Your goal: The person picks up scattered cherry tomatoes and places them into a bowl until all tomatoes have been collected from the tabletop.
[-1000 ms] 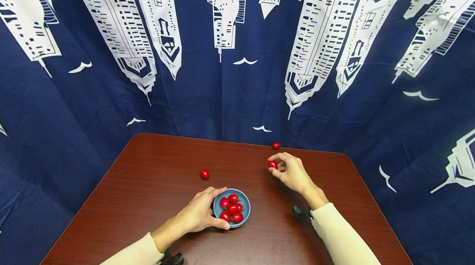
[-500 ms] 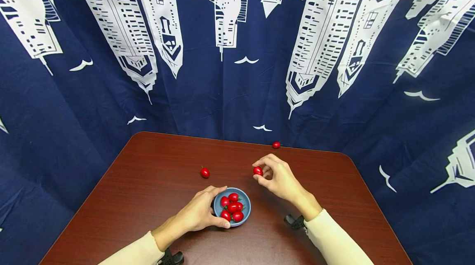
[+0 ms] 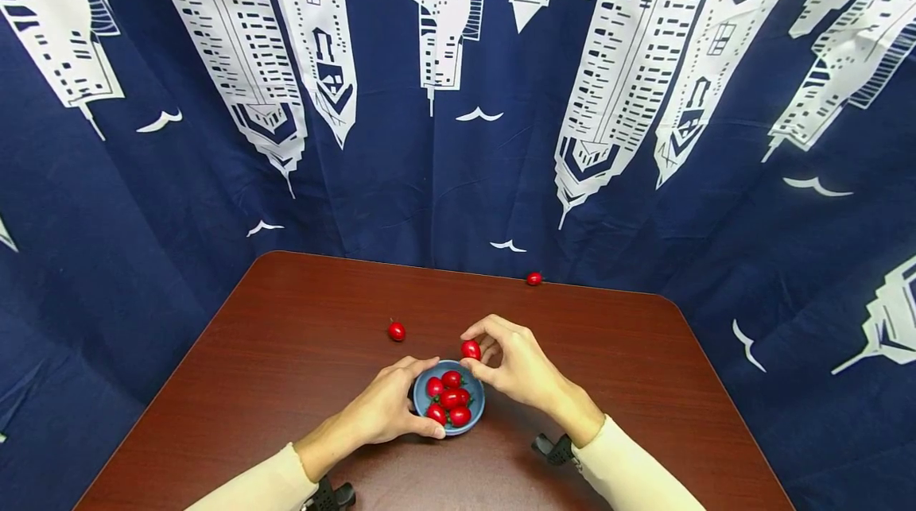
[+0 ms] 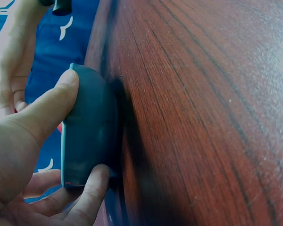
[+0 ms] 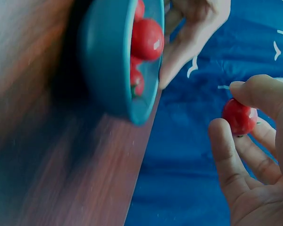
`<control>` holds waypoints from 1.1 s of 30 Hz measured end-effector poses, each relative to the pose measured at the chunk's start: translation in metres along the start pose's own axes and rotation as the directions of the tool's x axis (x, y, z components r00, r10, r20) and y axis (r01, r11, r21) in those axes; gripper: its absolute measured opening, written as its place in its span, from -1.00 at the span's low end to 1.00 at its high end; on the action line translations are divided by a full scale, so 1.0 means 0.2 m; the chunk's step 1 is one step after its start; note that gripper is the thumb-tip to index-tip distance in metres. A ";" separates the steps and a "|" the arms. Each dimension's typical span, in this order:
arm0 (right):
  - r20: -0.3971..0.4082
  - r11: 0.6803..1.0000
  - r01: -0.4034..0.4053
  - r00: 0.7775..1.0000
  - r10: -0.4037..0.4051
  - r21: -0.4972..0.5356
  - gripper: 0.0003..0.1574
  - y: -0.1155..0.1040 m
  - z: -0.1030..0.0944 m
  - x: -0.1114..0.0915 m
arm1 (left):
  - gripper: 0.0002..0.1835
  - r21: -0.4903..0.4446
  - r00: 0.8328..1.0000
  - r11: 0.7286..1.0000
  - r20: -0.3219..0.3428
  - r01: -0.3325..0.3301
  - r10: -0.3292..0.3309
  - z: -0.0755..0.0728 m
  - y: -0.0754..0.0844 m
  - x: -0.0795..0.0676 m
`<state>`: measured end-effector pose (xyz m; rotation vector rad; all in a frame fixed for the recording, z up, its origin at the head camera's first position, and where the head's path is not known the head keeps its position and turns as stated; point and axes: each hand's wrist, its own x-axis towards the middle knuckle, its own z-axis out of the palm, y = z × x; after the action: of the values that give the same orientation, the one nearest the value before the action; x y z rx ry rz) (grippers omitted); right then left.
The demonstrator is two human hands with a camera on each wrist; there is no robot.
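Note:
A small blue bowl holds several red cherry tomatoes with green stems. My left hand grips the bowl's left side, thumb at the near rim and fingers round the far side; the left wrist view shows the thumb on the bowl's rim. Between thumb and fingertips my right hand pinches one cherry tomato, just above the bowl's far right rim. That pinched tomato shows clearly in the right wrist view, apart from the bowl.
One loose cherry tomato lies on the brown table beyond the bowl. Another tomato sits at the table's far edge, by the dark blue curtain with white buildings that hangs behind.
My right hand has moved left and nearer, carrying its cherry tomato from the table's right side to the bowl. The left hand keeps its grip on the bowl, which stays in place.

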<state>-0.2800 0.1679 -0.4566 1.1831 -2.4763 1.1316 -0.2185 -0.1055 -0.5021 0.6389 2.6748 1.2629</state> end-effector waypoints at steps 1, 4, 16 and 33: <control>0.006 1.000 0.005 1.000 -0.005 0.004 -0.49 -0.01 0.01 0.00 | 0.15 -0.001 1.000 1.000 0.003 0.000 0.000 0.00 0.00 0.00; 0.019 1.000 0.022 1.000 -0.022 0.012 -0.48 -0.04 0.05 0.00 | 0.15 0.006 1.000 1.000 0.006 -0.002 0.002 0.00 0.00 0.00; 0.068 0.992 0.097 0.992 -0.103 0.077 -0.52 -0.09 0.16 -0.01 | 0.12 0.015 1.000 1.000 0.001 -0.008 0.008 0.00 -0.01 0.00; 0.077 0.989 0.143 0.987 -0.144 0.018 -0.56 -0.12 0.20 0.00 | -0.06 0.028 1.000 0.999 -0.005 -0.029 0.029 0.00 -0.01 0.00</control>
<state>-0.2560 0.1296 -0.4706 1.4102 -2.3965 1.0834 -0.2193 -0.1065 -0.5047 0.6810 2.7013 1.2381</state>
